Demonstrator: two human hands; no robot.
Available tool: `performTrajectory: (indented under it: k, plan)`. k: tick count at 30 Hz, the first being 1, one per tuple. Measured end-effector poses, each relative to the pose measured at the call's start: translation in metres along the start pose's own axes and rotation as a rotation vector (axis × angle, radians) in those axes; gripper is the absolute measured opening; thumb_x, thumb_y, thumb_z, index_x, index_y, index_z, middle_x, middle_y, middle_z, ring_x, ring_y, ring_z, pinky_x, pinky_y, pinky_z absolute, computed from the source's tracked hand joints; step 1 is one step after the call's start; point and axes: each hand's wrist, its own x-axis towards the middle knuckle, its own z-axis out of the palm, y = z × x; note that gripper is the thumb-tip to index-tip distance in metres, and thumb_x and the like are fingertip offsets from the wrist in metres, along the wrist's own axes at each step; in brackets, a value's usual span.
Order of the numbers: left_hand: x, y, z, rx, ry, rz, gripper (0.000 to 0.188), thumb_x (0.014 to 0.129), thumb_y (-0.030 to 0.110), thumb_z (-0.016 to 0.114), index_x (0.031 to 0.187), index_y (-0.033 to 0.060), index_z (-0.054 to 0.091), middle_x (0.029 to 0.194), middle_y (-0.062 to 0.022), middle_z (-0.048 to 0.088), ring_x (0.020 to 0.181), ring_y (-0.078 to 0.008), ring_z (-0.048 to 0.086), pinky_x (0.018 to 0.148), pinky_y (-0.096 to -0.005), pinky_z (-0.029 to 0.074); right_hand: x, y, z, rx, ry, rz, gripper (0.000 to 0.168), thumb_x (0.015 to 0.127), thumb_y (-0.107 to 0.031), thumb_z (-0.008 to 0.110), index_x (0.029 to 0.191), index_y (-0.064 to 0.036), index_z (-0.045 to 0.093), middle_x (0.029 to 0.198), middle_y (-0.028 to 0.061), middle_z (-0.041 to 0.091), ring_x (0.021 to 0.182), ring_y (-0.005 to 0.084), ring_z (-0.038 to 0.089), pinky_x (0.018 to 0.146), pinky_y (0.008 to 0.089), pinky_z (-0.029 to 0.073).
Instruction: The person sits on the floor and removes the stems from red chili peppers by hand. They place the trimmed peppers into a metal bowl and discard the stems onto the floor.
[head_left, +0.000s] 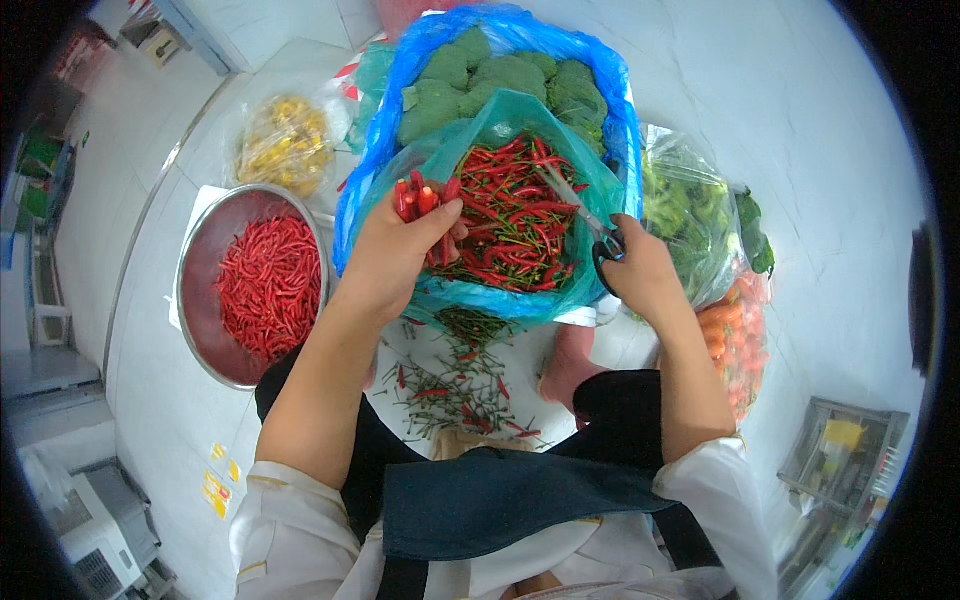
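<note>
A bunch of red chili peppers (416, 196) is held in my left hand (405, 244), their blunt ends pointing up. My right hand (643, 266) grips scissors (581, 204) by the black handles; the blades reach over stemmed red chilies (517, 225) in a green plastic bag (600, 180). The bag rests on a crate lined with blue plastic (360, 195), where broccoli (502, 75) fills the far part. At the left, a metal bowl (187, 300) holds many red chilies (270, 289) without visible green stems.
Cut stems and a few chilies (457, 394) litter the floor between my legs. A bag of yellow produce (289, 146) lies at the far left, bagged green vegetables (682, 217) and a bag of carrots (735, 330) at the right. A grey crate (840, 450) stands lower right.
</note>
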Motion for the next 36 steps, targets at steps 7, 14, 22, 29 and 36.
performTrajectory:
  k: [7,14,22,29,36]
  plan:
    - [0.003,0.002,0.001,-0.096,0.088,0.068,0.017,0.086,0.013,0.06,0.099,0.0041,0.054,0.076,0.0007,0.055,0.065,-0.0081,0.05,0.058,-0.0228,0.042,-0.019,-0.014,0.012,0.845,-0.347,-0.076,0.065,0.072,-0.022,0.074,0.125,0.0,0.042,0.079,-0.0023,0.042,0.07,0.0071,0.041,0.061,0.0206,0.034]
    - [0.002,-0.002,0.001,-0.044,0.028,0.075,0.023,0.085,0.014,0.062,0.104,0.0032,0.057,0.075,0.0034,0.053,0.065,-0.006,0.048,0.058,-0.0218,0.042,-0.034,-0.042,0.021,0.811,-0.378,-0.184,0.063,0.071,-0.015,0.075,0.122,0.004,0.044,0.078,-0.0027,0.044,0.069,0.0064,0.042,0.061,0.0218,0.036]
    - [0.002,-0.004,0.003,0.067,-0.036,0.053,0.024,0.085,0.018,0.063,0.104,0.0046,0.059,0.074,0.004,0.053,0.066,-0.0054,0.049,0.06,-0.0218,0.041,-0.036,-0.056,0.01,0.817,-0.45,-0.107,0.054,0.073,-0.016,0.074,0.117,0.003,0.05,0.072,-0.0047,0.043,0.065,0.0043,0.041,0.057,0.0204,0.034]
    - [0.001,0.001,0.001,0.109,-0.035,0.034,0.021,0.085,0.016,0.061,0.102,0.0034,0.059,0.074,0.0027,0.053,0.066,-0.006,0.049,0.058,-0.0214,0.04,-0.037,-0.05,0.017,0.681,-0.342,-0.17,0.04,0.075,-0.02,0.073,0.105,0.001,0.057,0.067,-0.0028,0.046,0.06,0.005,0.041,0.053,0.0221,0.035]
    - [-0.001,0.006,-0.004,0.013,0.045,0.013,0.024,0.085,0.015,0.061,0.105,0.0018,0.056,0.077,-0.0011,0.055,0.067,-0.0089,0.052,0.062,-0.0232,0.044,0.006,-0.025,0.003,0.087,0.118,-0.09,0.036,0.075,-0.025,0.069,0.096,0.002,0.057,0.071,0.0197,0.06,0.067,0.0346,0.058,0.063,0.0396,0.045]
